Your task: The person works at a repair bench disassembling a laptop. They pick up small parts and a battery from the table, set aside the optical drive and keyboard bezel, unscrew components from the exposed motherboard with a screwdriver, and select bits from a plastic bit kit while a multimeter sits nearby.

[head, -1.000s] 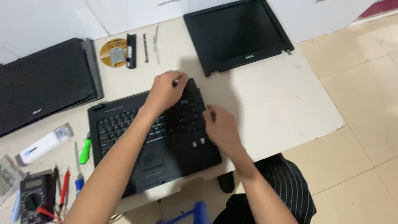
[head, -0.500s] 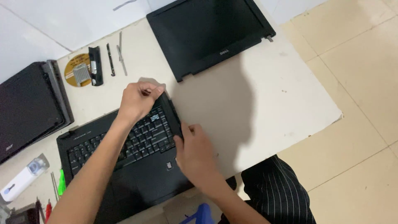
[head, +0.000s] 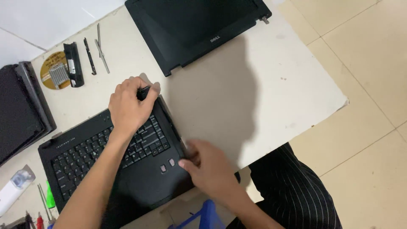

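Observation:
A black laptop base (head: 140,178) with its keyboard lies on the white table (head: 280,85), its screen removed. My left hand (head: 129,106) grips the base's far right corner, fingers curled over the edge. My right hand (head: 207,165) holds the base's right side near the front corner, blurred by motion. The detached black screen panel (head: 190,29) lies flat at the table's far side, apart from both hands.
Another closed black laptop (head: 19,110) sits at the left. A gold disc with a small heatsink (head: 55,75), a black strip (head: 73,63) and thin metal brackets (head: 101,51) lie at the back left. Screwdrivers (head: 46,203) lie at the front left. Tiled floor lies right.
The view has shifted, so the table's contents sit further left. My right hand has slid toward me along the base's right edge. My left hand stays on the far corner.

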